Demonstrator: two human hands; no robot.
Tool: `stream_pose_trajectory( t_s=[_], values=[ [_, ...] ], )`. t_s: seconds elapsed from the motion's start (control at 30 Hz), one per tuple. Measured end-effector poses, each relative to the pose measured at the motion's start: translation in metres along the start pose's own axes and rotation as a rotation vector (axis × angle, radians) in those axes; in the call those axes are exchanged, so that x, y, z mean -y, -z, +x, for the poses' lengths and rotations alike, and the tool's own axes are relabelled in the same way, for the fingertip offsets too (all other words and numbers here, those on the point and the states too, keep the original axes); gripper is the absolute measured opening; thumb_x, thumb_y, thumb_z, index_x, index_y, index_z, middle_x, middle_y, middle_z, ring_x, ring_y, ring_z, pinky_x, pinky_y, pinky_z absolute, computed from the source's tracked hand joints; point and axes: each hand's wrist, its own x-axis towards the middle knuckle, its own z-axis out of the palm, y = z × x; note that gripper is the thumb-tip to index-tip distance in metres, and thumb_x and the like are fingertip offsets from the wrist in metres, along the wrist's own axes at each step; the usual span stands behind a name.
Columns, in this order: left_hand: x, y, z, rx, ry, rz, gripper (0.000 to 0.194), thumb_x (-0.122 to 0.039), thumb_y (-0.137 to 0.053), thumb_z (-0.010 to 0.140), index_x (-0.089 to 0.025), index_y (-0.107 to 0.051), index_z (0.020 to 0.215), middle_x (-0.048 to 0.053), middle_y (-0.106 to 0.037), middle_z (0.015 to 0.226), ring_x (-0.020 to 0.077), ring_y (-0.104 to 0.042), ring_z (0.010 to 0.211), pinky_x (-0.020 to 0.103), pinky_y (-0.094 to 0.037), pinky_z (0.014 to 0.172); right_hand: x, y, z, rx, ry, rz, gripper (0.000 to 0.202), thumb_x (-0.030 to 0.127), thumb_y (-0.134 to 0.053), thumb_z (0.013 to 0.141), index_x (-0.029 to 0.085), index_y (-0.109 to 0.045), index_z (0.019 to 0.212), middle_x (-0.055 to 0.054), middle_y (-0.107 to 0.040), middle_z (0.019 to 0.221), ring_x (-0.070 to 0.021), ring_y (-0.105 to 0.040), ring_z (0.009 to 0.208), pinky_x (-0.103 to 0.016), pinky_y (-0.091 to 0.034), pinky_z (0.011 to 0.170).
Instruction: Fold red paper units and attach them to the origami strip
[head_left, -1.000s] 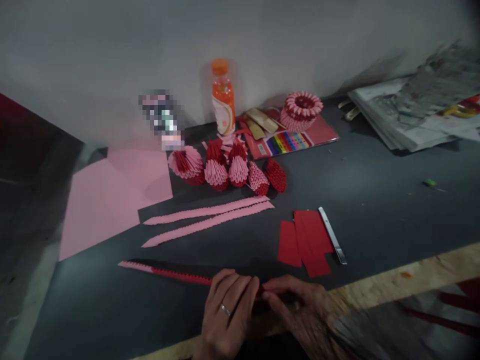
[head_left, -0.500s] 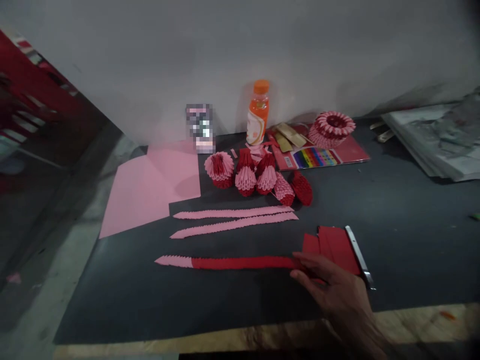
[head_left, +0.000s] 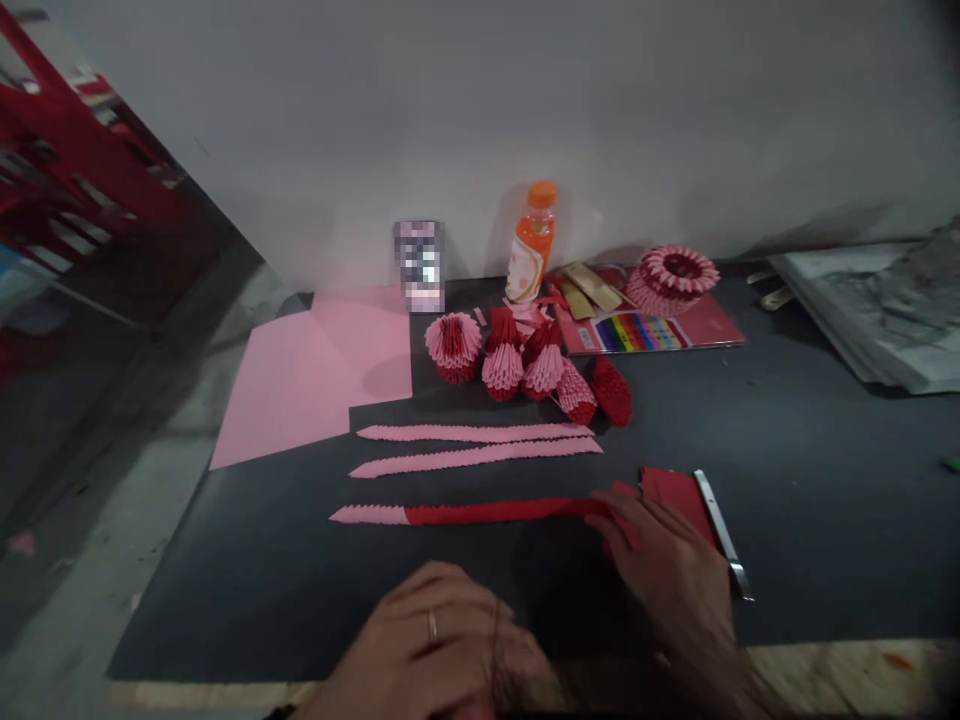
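A folded paper strip [head_left: 480, 512], pink at its left tip and red along the rest, lies across the dark mat. My right hand [head_left: 667, 560] has thumb and fingers closed on its right end, which the fingers partly cover. Just beyond that hand are red paper pieces [head_left: 679, 495] beside a narrow metal-looking bar [head_left: 720, 530]. At the near edge is my left hand [head_left: 442, 640], wearing a ring, its fingers bent and close together; whatever it may hold is hidden. Two pink folded strips [head_left: 472, 433] lie farther back.
Several folded red and pink paper pieces [head_left: 502, 370] sit behind the strips. An orange drink bottle [head_left: 531, 245] and a blurred-out upright item [head_left: 420, 265] stand by the wall. Pink sheets [head_left: 300, 380] lie left; a ring-shaped paper piece [head_left: 671, 280] rests on a red packet [head_left: 712, 325].
My left hand has come into view at the bottom. My right hand stays at the strip's right end, now covering more of the red paper. The whole view has shifted slightly.
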Motion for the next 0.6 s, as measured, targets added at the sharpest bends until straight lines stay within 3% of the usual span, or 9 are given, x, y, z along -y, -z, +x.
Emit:
stream_pose_trajectory(
  t_s=[0.07, 0.17, 0.33, 0.47, 0.6],
  values=[
    [0.018, -0.017, 0.017, 0.011, -0.011, 0.032, 0.058, -0.033, -0.075, 0.1, -0.042, -0.072, 0.158, 0.006, -0.075, 0.166, 0.0372, -0.067, 0.155, 0.06, -0.054, 0.132, 0.0, -0.001, 0.001, 0.0, 0.02, -0.017, 0.032, 0.037, -0.059, 0.111, 0.03, -0.09, 0.113, -0.005, -0.094, 0.114, -0.0269, -0.09, 0.105, -0.036, -0.07, 0.082],
    [0.044, -0.044, 0.026, 0.03, -0.02, 0.085, 0.074, -0.02, -0.069, 0.094, -0.041, -0.065, 0.166, 0.004, -0.075, 0.167, 0.037, -0.063, 0.161, 0.061, -0.047, 0.139, -0.002, -0.003, 0.0, 0.016, 0.03, -0.016, 0.033, 0.032, -0.057, 0.111, 0.03, -0.09, 0.115, -0.004, -0.095, 0.112, -0.027, -0.09, 0.107, -0.036, -0.071, 0.089],
    [0.062, -0.08, 0.002, 0.121, 0.007, 0.237, 0.083, 0.003, -0.055, 0.089, -0.031, -0.069, 0.163, 0.004, -0.079, 0.162, 0.0351, -0.069, 0.155, 0.059, -0.045, 0.141, -0.007, -0.007, 0.0, 0.047, 0.02, -0.027, 0.032, 0.024, -0.061, 0.108, 0.031, -0.09, 0.119, -0.003, -0.095, 0.117, -0.0266, -0.089, 0.11, -0.034, -0.071, 0.085],
    [0.068, -0.081, -0.001, 0.132, -0.024, 0.278, 0.078, 0.007, -0.05, 0.092, -0.026, -0.072, 0.159, 0.005, -0.081, 0.159, 0.0306, -0.076, 0.147, 0.052, -0.054, 0.135, -0.015, -0.008, 0.009, 0.144, 0.09, 0.035, 0.039, 0.015, -0.063, 0.103, 0.031, -0.091, 0.124, -0.005, -0.094, 0.111, -0.0276, -0.088, 0.11, -0.036, -0.072, 0.093],
    [0.088, -0.067, 0.02, 0.036, -0.152, 0.293, 0.061, 0.009, -0.053, 0.095, -0.023, -0.087, 0.134, 0.008, -0.094, 0.13, 0.0271, -0.089, 0.12, 0.035, -0.074, 0.097, -0.025, -0.009, 0.024, 0.226, 0.17, 0.142, 0.047, 0.004, -0.061, 0.099, 0.034, -0.093, 0.118, -0.003, -0.093, 0.108, -0.0212, -0.087, 0.097, -0.032, -0.072, 0.098]
  ],
)
